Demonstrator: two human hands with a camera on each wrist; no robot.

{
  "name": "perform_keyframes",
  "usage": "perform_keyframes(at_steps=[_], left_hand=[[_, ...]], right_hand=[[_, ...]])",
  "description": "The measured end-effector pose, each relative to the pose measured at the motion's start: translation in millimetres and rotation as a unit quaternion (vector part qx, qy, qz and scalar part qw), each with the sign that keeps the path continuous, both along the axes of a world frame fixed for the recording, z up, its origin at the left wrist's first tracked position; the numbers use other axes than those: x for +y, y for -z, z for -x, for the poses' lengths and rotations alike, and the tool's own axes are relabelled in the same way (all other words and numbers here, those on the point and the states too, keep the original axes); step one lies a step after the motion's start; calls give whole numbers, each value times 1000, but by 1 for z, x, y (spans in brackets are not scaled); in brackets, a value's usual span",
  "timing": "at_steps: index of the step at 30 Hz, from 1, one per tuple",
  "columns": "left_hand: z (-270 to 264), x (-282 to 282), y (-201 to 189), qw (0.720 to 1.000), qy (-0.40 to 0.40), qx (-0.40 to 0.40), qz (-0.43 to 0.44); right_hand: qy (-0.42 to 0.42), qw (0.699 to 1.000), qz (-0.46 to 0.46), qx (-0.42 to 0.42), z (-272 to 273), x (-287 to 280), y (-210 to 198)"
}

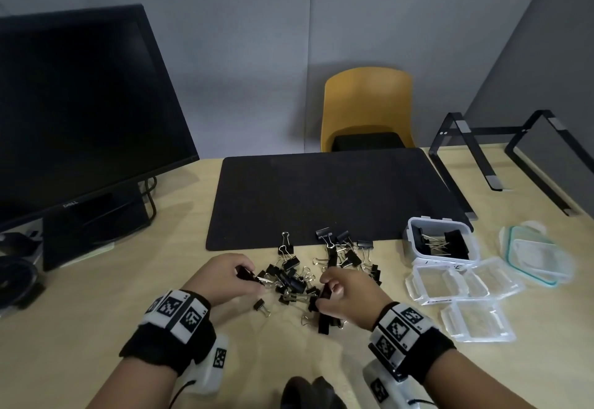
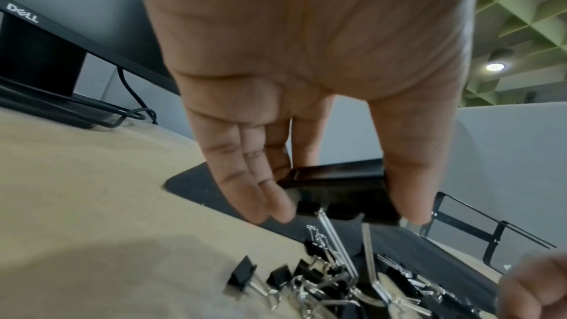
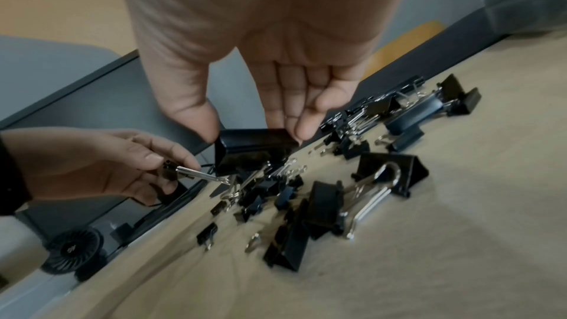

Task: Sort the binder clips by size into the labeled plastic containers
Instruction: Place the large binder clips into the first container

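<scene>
A heap of black binder clips [image 1: 302,280] of mixed sizes lies on the wooden table just in front of the black mat. My left hand [image 1: 244,275] pinches a large black clip [image 2: 337,193] between thumb and fingers at the heap's left edge, its wire handles pointing down. My right hand [image 1: 326,293] pinches another large clip [image 3: 251,147] at the heap's right side. A clear container [image 1: 414,241] to the right holds several large clips, and its label is partly hidden. Three smaller clear containers [image 1: 418,286] stand in front of it with nothing in them.
A dark monitor [image 1: 80,113] stands at the left with its cable and stand. The black mat [image 1: 321,196] lies behind the heap. A black laptop stand [image 1: 482,158] and container lids [image 1: 540,257] are at the right. A yellow chair [image 1: 366,103] is behind the table.
</scene>
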State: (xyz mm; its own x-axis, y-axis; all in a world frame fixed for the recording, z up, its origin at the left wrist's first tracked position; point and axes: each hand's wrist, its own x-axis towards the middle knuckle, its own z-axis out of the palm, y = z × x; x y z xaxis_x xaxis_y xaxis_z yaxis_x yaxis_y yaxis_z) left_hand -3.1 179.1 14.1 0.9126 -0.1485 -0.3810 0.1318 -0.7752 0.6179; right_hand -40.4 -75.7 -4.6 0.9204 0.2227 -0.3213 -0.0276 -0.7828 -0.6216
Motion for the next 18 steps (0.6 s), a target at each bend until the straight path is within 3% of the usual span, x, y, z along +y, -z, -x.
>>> perform_keyframes(at_steps=[4,11,18], left_hand=[[-7,-16,-9,999,18,-27,-14],[-17,-58,-11,998,0,-47,37],[-25,-114,-18,996,20,-54,65]], right_hand=[[39,998,-44,-18,-3,-18,-5],[126,984,-98,-74,-12,-55,-14],[204,969,-64,-124,-19,-110,-25]])
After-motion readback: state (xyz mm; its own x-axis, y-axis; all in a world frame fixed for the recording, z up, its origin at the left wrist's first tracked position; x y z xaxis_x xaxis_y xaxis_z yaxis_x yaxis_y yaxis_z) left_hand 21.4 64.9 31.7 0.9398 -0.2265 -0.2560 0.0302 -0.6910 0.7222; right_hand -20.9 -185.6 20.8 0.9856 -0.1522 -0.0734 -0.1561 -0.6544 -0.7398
